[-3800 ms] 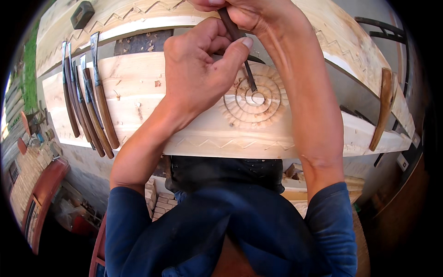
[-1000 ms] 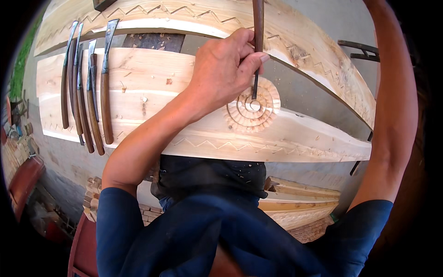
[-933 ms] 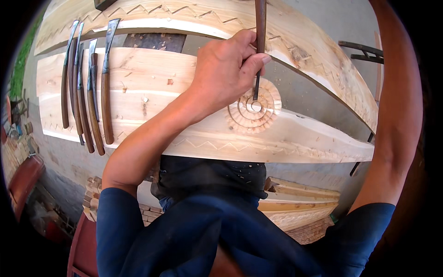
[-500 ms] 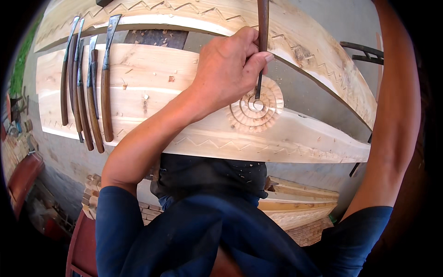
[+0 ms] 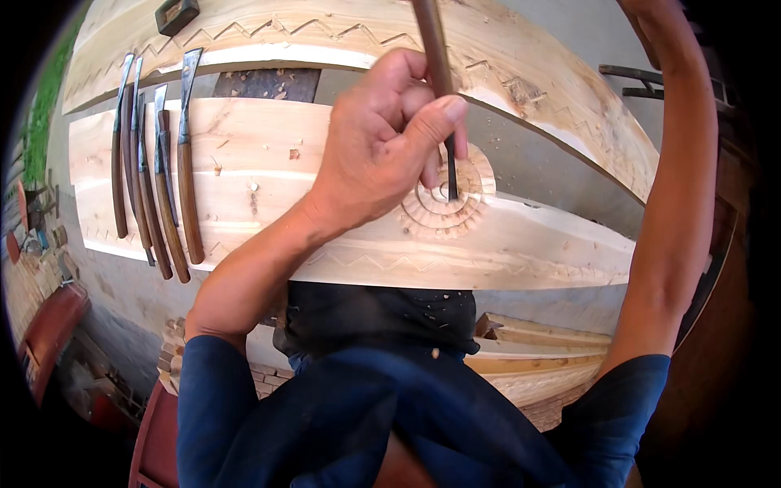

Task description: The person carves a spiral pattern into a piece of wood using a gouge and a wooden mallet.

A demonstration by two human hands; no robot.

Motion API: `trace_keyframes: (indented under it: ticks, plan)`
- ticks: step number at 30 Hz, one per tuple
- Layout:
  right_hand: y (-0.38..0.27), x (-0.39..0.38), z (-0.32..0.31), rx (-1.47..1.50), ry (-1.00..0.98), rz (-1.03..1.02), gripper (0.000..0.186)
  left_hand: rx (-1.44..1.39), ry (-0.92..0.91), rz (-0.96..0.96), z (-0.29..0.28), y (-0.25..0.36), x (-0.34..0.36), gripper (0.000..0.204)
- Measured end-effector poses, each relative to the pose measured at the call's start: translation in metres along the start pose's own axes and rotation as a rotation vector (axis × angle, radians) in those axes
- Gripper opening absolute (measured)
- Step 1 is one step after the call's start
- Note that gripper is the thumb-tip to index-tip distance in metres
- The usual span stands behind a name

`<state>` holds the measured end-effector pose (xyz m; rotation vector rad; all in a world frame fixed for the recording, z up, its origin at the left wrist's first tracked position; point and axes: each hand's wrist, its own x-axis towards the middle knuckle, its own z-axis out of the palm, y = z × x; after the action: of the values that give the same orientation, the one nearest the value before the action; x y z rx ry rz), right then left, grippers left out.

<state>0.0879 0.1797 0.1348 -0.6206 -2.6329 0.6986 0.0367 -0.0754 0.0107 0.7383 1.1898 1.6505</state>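
My left hand (image 5: 386, 142) is closed round the dark shaft of a carving chisel (image 5: 434, 53), thumb laid along it and fingers curled behind. The chisel leans with its top to the left, and its upper end passes out of view. Its narrow dark tip meets the spiral rosette (image 5: 460, 218) carved in a pale wooden board (image 5: 541, 236), close to the rosette's centre. My right forearm rises along the right side. Only part of my right hand (image 5: 651, 15) shows at the upper edge; its fingers and anything in them are cut off.
Several wood-handled chisels (image 5: 187, 187) lie side by side on the board's left part. Beyond is a second, curved board (image 5: 569, 114) with a zigzag groove, bearing a small dark block (image 5: 176, 15). Wood chips (image 5: 294, 154) are scattered about. Shaped timber (image 5: 537, 370) lies below right.
The chisel has gone from nearly upright to leaning left, its tip shifting nearer to me on the spiral. My left hand has turned a little. The whole view has shifted, bringing the dark block in.
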Motion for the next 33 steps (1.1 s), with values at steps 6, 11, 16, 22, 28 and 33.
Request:
trace_keyframes:
  ticks: [6,11,16,22,28,33]
  plan:
    - [0.05,-0.076,0.002,-0.441,0.077,0.144,0.057,0.084,0.205,0.107,-0.006,-0.01,0.01,0.03]
    - [0.09,-0.166,-0.005,-0.452,0.096,0.503,0.063,0.097,0.272,0.072,-0.004,-0.007,0.011,0.028]
    - [0.094,-0.23,0.0,-0.467,0.235,0.706,0.06,0.179,0.196,0.108,0.0,-0.015,0.012,0.027]
    - [0.089,-0.256,0.013,-0.424,0.337,0.777,0.058,0.197,0.203,0.089,0.001,-0.016,0.014,0.026]
    - [0.092,-0.263,0.029,-0.565,0.399,0.601,0.061,0.185,0.238,0.08,0.002,-0.012,0.013,0.023]
    - [0.095,-0.264,0.039,-0.633,0.469,0.482,0.063,0.202,0.215,0.091,0.0,-0.012,0.009,0.022]
